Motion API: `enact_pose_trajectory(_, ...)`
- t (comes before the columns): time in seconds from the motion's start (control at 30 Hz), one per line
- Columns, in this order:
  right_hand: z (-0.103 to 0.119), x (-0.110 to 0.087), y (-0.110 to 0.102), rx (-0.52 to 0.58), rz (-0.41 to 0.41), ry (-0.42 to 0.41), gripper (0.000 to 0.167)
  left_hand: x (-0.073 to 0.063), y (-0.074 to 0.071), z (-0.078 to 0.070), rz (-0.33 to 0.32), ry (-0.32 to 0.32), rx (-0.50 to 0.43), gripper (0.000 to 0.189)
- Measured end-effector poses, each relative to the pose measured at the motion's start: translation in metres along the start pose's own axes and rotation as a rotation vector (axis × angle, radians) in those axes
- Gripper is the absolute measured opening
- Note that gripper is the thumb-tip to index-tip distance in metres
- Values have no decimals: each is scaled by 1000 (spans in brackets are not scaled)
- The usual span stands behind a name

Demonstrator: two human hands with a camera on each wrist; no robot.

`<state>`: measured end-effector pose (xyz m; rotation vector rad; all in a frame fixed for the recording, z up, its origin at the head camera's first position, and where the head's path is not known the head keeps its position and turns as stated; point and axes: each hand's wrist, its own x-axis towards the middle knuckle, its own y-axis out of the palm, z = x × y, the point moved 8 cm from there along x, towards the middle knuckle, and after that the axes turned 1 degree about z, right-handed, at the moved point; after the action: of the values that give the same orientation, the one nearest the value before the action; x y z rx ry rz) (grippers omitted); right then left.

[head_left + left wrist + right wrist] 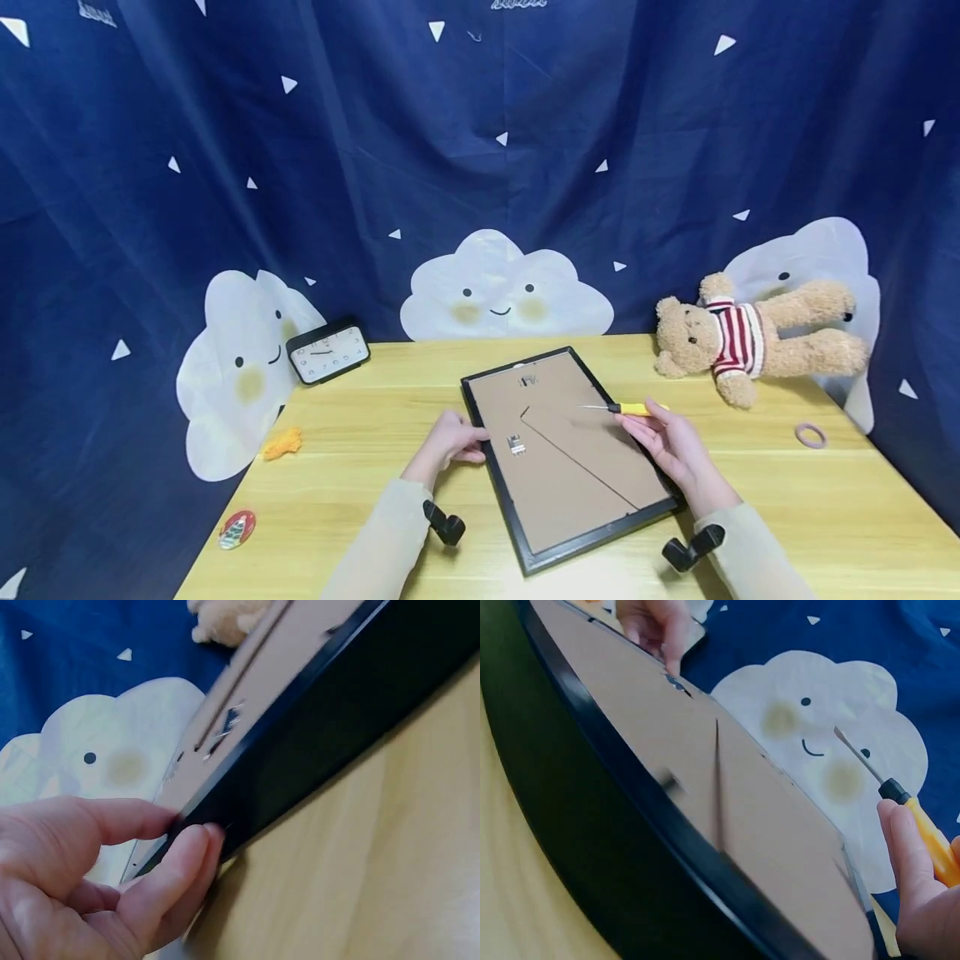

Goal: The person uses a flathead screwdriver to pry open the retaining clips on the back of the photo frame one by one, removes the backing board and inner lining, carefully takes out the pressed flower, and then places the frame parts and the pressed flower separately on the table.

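A black picture frame (512, 510) lies back side up on the table, its brown backing board (555, 475) facing me. On the board are metal hangers (516, 444) and a long slanting line. My left hand (452, 442) grips the left edge of the frame, one finger on the rim and others against its outer side, as the left wrist view shows. In my right hand (675, 454) is a flat-tipped screwdriver (632, 409) with a yellow handle. Held above the right side of the board, its shaft points left.
A clock (330, 354) stands at the back left. Orange yarn (282, 444) and a round tree-patterned piece (237, 529) lie along the left edge. At the back right lies a teddy bear (738, 337), with a purple ring (810, 435) nearer me. A blue curtain (480, 183) hangs behind.
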<state>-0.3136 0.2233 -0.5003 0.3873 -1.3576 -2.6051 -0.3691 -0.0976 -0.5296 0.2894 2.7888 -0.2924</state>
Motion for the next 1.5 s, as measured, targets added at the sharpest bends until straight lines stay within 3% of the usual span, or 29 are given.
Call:
enact_pose_trajectory(0.07,2,-6,-2,-20,-1,-2,34,-2,2,5,46,-37,-35,24)
enact_pose_trajectory(0.13,4,-15,-3,-34,11,-3,32,0,1,7,65,-27,-50,28)
enact_pose_trajectory(0.23,7,-35,-4,-18,41,-23,29,9,-8,4,40,51,-59,37)
enact_pose_trajectory(0.4,-3,-86,-6,75,63,-40,30,28,-33,-4,-60,215,-110,49)
enact_pose_trajectory(0.5,-20,-111,-11,99,-2,-10,31,37,-45,-4,-87,249,-168,50)
enact_pose_trajectory(0.63,-39,-124,-21,136,-124,27,33,42,-55,-2,-78,221,-223,48)
enact_pose_trajectory(0.8,-43,-125,-33,125,-360,-27,29,42,-52,-8,-8,193,-282,53)
enact_pose_trajectory(0.9,-42,-126,-36,99,-424,-64,29,43,-48,-8,25,194,-286,54)
enact_pose_trajectory(0.97,-41,-123,-34,96,-385,-74,33,45,-47,-6,26,202,-280,55)
enact_pose_trajectory(1.07,-38,-114,-31,109,-260,-76,34,43,-49,-6,4,206,-260,56)
enact_pose_trajectory(1.23,-26,-87,-29,135,-59,-59,34,35,-61,-4,-92,196,-201,56)
enact_pose_trajectory(1.5,0,-44,-39,89,9,-2,37,13,-88,0,-251,171,-15,47)
